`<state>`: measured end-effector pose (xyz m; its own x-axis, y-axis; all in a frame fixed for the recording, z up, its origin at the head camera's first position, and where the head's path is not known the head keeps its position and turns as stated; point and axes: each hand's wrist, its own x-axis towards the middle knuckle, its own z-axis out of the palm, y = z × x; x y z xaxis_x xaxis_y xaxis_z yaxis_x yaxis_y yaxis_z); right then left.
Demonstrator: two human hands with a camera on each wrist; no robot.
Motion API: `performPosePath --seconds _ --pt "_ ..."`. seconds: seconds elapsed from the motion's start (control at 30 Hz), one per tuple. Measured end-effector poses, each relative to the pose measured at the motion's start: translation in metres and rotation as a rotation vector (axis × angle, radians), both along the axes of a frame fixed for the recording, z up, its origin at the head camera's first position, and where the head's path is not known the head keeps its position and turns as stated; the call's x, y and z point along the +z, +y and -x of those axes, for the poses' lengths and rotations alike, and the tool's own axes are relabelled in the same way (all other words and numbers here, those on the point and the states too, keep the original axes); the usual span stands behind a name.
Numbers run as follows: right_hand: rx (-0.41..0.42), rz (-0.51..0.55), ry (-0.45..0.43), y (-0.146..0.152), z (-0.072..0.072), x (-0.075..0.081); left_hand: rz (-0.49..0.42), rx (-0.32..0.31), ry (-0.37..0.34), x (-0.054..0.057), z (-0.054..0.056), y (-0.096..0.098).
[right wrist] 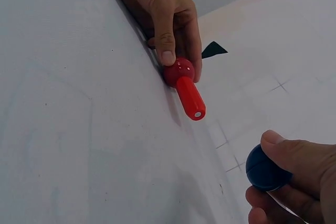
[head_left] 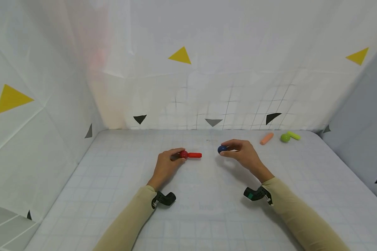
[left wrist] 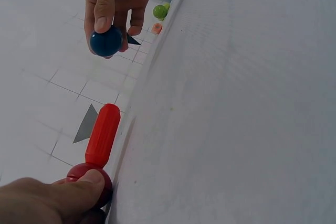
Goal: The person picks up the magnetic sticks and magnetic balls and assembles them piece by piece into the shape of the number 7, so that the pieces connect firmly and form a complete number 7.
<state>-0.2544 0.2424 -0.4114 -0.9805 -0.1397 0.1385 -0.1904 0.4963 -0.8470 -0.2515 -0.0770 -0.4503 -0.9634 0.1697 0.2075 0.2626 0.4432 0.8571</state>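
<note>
Between the thumb and fingers of my left hand (head_left: 167,166) is a dark red ball (head_left: 183,154). A bright red stick (head_left: 194,155) extends from that ball toward the right; in the right wrist view the stick's free end (right wrist: 197,114) shows a small pale spot. My right hand (head_left: 245,155) pinches a blue ball (head_left: 222,149) by its sides. The blue ball is apart from the red stick, a short gap to its right. A thin seam line runs over the blue ball in the right wrist view.
An orange stick (head_left: 266,138) lies at the back right of the white table (head_left: 188,216). Farther right, a green ball (head_left: 285,138) sits by a lime-green stick (head_left: 293,135). White sheets with yellow and dark triangles stand behind and at both sides.
</note>
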Motion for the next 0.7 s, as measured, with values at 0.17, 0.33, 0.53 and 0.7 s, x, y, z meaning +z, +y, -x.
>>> performPosePath --seconds 0.17,0.33,0.53,0.7 --pt "0.018 -0.01 0.013 -0.007 0.002 -0.005 -0.006 0.001 0.003 0.001 -0.001 0.0" --pt "0.047 -0.013 0.039 -0.013 0.003 -0.01 -0.003 -0.01 0.008 0.0 0.0 0.0" --pt "0.07 0.001 0.046 -0.023 0.004 -0.011 -0.005 -0.006 0.016 0.0 0.0 0.0" --pt "0.073 0.004 0.032 -0.03 0.006 -0.015 0.007 -0.007 0.016 0.0 0.0 0.0"
